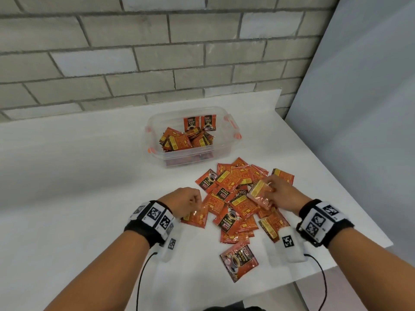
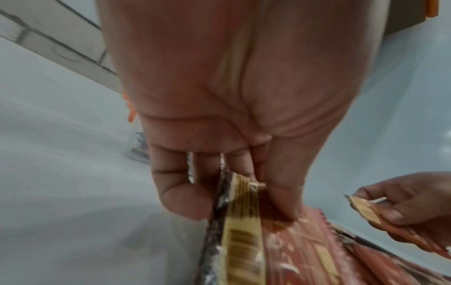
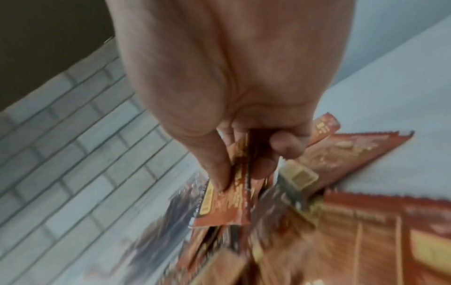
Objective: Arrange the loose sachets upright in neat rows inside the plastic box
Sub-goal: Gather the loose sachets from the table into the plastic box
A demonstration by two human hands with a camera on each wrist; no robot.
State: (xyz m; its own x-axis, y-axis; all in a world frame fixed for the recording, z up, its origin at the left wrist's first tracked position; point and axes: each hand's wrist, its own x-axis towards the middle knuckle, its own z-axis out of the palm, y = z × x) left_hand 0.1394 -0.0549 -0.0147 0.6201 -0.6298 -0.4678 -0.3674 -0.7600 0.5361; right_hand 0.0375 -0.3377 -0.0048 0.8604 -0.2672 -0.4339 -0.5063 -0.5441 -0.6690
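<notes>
From the head view, your left hand pinches a sachet or two at the near left edge of the loose pile, and your right hand grips a small bundle of sachets over the pile's right side. The pile lies flat and jumbled on the white table, with one stray sachet nearer to you. The plastic box sits just beyond the pile, toward the brick wall. Two sachets stand upright against its far wall; the rest inside lean or lie tumbled — so the rows are barely begun.

In the left wrist view, your thumb and fingers are closed on the top edge of what looks like two sachets held edge-on, though blur makes the count unsure.

In the right wrist view, your thumb and fingers clamp several sachets together above the heap; the picture is blurred, so the number is unclear.

Judging by this, you're early on — most sachets remain on the table, and the tumbled ones in the box will need straightening too.
</notes>
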